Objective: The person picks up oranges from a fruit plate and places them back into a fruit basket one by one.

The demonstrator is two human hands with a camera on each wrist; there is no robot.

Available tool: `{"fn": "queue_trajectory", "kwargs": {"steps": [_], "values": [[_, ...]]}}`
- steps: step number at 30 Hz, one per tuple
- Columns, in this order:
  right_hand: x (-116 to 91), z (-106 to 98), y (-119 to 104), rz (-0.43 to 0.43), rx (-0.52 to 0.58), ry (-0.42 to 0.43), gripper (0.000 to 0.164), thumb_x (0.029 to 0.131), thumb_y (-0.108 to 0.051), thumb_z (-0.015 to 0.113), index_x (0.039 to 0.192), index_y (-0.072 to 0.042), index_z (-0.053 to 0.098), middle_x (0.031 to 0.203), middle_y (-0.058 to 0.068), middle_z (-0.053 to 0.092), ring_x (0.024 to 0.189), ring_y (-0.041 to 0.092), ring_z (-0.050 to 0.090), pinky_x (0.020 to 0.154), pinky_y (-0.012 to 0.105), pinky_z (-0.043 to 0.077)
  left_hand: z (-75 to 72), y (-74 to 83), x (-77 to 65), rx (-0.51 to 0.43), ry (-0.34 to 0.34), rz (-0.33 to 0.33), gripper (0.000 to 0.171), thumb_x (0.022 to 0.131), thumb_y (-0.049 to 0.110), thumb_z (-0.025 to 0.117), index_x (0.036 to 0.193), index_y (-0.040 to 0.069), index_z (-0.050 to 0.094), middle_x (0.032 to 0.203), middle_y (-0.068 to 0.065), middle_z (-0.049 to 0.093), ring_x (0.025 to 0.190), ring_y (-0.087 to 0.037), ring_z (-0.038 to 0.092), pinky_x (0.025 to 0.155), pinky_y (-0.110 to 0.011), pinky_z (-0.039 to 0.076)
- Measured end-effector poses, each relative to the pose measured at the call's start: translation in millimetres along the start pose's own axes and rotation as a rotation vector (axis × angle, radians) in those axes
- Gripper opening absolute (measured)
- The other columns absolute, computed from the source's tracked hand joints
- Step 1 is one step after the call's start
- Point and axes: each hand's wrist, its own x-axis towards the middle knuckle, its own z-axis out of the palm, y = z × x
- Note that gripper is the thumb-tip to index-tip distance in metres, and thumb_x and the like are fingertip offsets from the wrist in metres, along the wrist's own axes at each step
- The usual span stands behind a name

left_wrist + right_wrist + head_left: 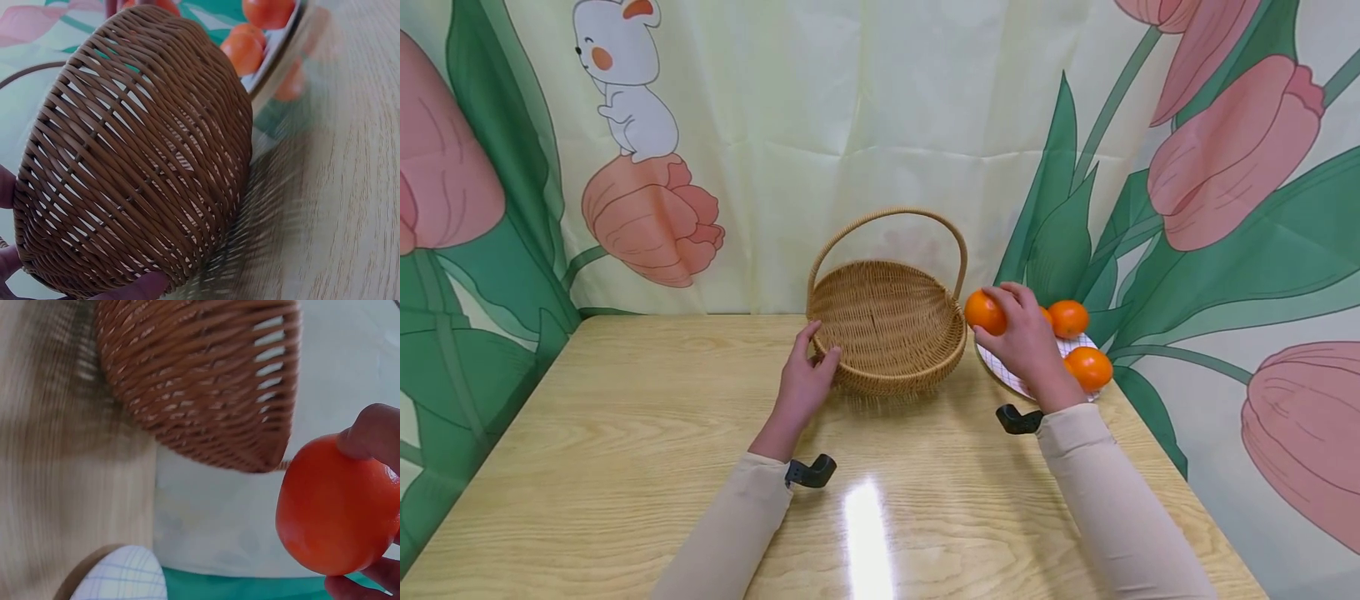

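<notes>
A wicker basket with a tall arched handle stands near the table's back edge, its inside bare. My left hand grips the basket's left rim; in the left wrist view its fingers lie against the woven wall. With my right hand I hold an orange in the air, right by the basket's right rim. In the right wrist view the thumb and fingers pinch this orange from its sides, beside the basket.
Behind my right hand a plate with a checked pattern carries several more oranges, partly hidden by the hand. A printed curtain hangs right behind the wooden table. Black camera mounts sit at both wrists.
</notes>
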Motion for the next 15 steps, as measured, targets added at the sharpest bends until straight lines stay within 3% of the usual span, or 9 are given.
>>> {"fn": "queue_trajectory", "kwargs": {"steps": [15], "values": [[2.6,-2.7,-29.8,-0.092,0.024,0.003,0.056,0.082,-0.022,0.074,0.134,-0.014,0.054,0.139,0.018,0.043,0.11,0.041,0.056,0.086,0.054,0.054,0.9,0.7,0.2,0.028,0.011,0.003,0.058,0.096,0.035,0.057,0.148,0.037,0.031,0.159,-0.011,0.025,0.138,-0.034,0.041,0.083,-0.042,0.058]]}}
